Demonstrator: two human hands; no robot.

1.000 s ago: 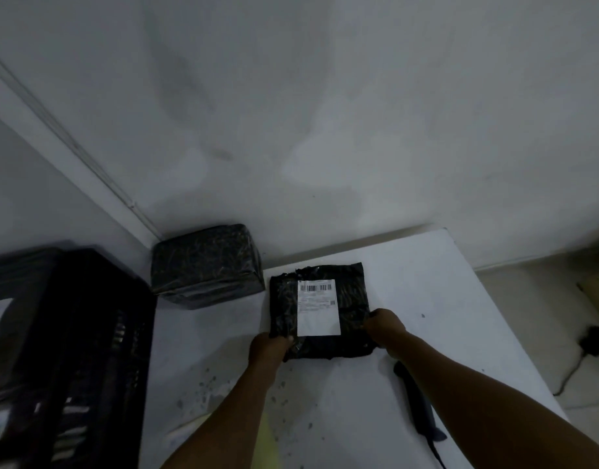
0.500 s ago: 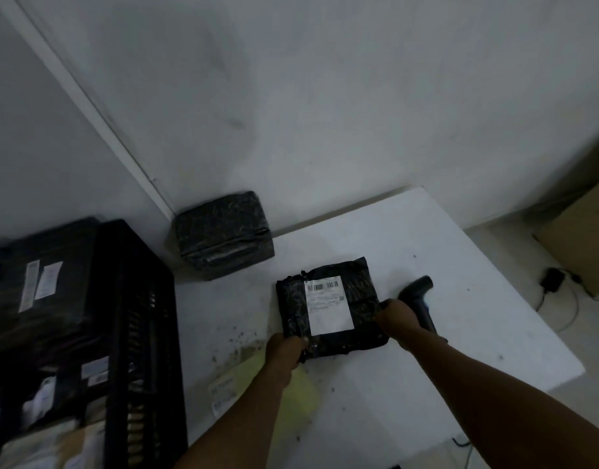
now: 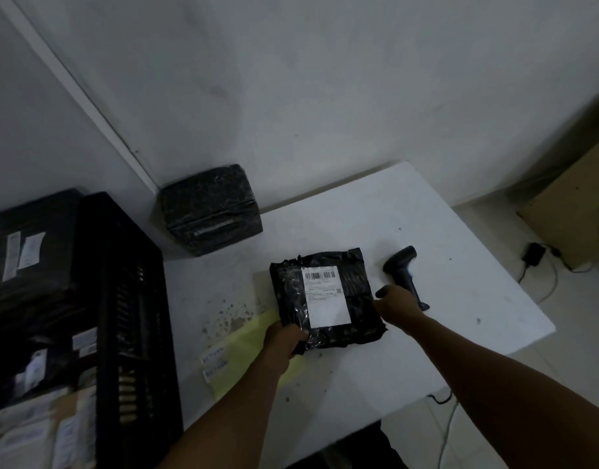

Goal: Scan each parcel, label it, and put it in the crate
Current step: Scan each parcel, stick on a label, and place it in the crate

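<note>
- Dim grey walls meet in a corner behind a white surface, with a black crate standing off its left edge, labelled parcels showing inside it.
- On the surface, a black parcel lies flat between the two hands, its white barcode label facing up; its long axis runs away from the person, tilted slightly left.
- Left hand grips the parcel's near left corner, fingers curled round the edge.
- Right hand is at the parcel's right edge, just in front of the handheld scanner. Its fingers look curled, but I cannot tell from here whether they hold the parcel's edge, the scanner's handle, or nothing.
- The scanner lies just beside the parcel on its right, so the right hand is much the nearer to it; the crate lies on the left hand's side.
- My guess is the scan comes next: the label is up and readable, and the right hand would only need to lift the scanner and aim it at the barcode.
- Another black-wrapped parcel sits in the far corner, well apart from both hands.
- Yellow sheets lie under the left forearm.
</note>
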